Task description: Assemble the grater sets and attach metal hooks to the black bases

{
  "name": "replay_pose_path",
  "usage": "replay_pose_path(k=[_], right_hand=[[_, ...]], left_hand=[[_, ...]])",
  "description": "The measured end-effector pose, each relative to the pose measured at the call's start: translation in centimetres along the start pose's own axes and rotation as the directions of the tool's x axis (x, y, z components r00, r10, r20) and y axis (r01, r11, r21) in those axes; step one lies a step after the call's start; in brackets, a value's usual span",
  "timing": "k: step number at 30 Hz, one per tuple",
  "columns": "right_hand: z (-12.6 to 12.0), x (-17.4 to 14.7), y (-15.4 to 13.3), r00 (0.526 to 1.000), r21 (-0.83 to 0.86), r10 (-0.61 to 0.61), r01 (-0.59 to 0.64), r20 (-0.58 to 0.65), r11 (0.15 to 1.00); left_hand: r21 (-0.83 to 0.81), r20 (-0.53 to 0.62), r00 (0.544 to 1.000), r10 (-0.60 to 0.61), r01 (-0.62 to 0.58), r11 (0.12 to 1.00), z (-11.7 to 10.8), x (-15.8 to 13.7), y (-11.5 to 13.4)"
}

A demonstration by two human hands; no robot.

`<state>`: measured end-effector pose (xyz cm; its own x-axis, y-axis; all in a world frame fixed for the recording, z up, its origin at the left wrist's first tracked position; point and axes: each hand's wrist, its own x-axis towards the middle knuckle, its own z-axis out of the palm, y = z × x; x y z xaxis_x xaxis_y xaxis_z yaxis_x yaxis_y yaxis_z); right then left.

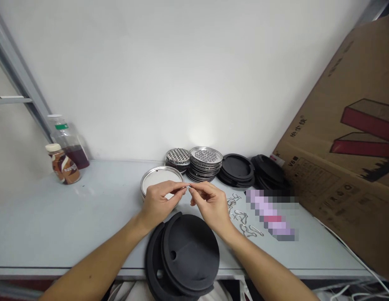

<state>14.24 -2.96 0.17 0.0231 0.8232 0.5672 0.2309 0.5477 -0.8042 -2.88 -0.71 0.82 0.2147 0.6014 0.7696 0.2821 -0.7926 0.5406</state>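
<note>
My left hand (161,204) and my right hand (211,205) meet in front of me, each with thumb and fingers pinched. Between their fingertips is a small shiny wire piece (188,186), mostly hidden by the fingers. Below the hands, round black discs (196,251) with a hole near the edge rest stacked and offset at the table's front edge. Beside my right hand, several loose metal wire clips (241,216) lie on the table. Behind my left hand stands a stack of round pale plates with metal rims (150,179), partly covered by that hand.
Farther back stand two stacks of perforated metal discs (206,155) and two piles of black round pieces (236,167). A large cardboard box (332,175) leans along the right. At left are a brown bottle (62,167) and a clear bottle with dark liquid (75,155). A pixelated purple item (271,215) lies right.
</note>
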Motion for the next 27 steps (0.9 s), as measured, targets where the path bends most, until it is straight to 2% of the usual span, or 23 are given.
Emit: replay_pose_path(k=[5,8,10,12,15,17,18,20,22,23,24,27], right_hand=[[0.9,-0.1,0.4,0.983,-0.152,-0.169,0.156,-0.078,0.976],[1.4,0.1,0.7,0.975,-0.164,-0.197,0.178,-0.103,0.97],[1.4,0.4,0.7,0.986,-0.133,-0.158,0.149,-0.054,0.98],[0.9,0.9,0.5,0.99,-0.124,-0.144,0.144,0.014,0.982],[-1.6,1.7,0.3,0.985,-0.225,-0.175,0.172,0.007,0.959],[-4.6,1.8,0.6,0.994,-0.327,-0.113,0.106,-0.002,0.939],[-6.3,1.5,0.8,0.999,-0.374,-0.043,0.046,0.016,0.926],[-9.9,0.3,1.5,0.993,-0.499,0.101,-0.057,0.062,0.865],[-12.9,-1.6,2.4,0.973,-0.601,0.223,-0.15,0.049,0.785],[-14.0,-2.5,2.9,0.959,-0.629,0.278,-0.187,0.047,0.754],[-14.9,-3.3,3.3,0.949,-0.646,0.312,-0.213,0.04,0.733],[-16.0,-4.8,4.6,0.944,-0.673,0.329,-0.217,0.04,0.707]], left_hand=[[0.07,-0.033,0.996,0.082,-0.079,0.994,0.4,-0.1,-0.5],[0.126,-0.028,0.992,0.123,-0.119,0.985,0.6,0.0,-0.2],[0.112,-0.025,0.999,0.038,-0.035,0.993,0.6,0.1,0.1],[0.055,-0.006,0.994,-0.111,0.111,0.992,0.4,0.1,0.4],[-0.022,0.03,0.964,-0.266,0.266,0.964,-0.2,0.2,0.6],[-0.014,0.107,0.954,-0.28,0.283,0.959,-0.2,0.5,0.8],[0.004,0.188,0.948,-0.257,0.261,0.965,0.0,0.8,1.0],[0.036,0.409,0.898,-0.164,0.164,0.986,1.2,1.5,1.5],[0.04,0.622,0.78,-0.073,0.062,0.997,3.6,2.5,2.0],[0.042,0.693,0.719,-0.056,0.037,0.998,5.0,3.0,2.0],[0.047,0.747,0.663,-0.048,0.02,0.999,6.5,3.5,2.0],[0.061,0.795,0.604,-0.06,0.019,0.998,9.7,4.7,1.7]])
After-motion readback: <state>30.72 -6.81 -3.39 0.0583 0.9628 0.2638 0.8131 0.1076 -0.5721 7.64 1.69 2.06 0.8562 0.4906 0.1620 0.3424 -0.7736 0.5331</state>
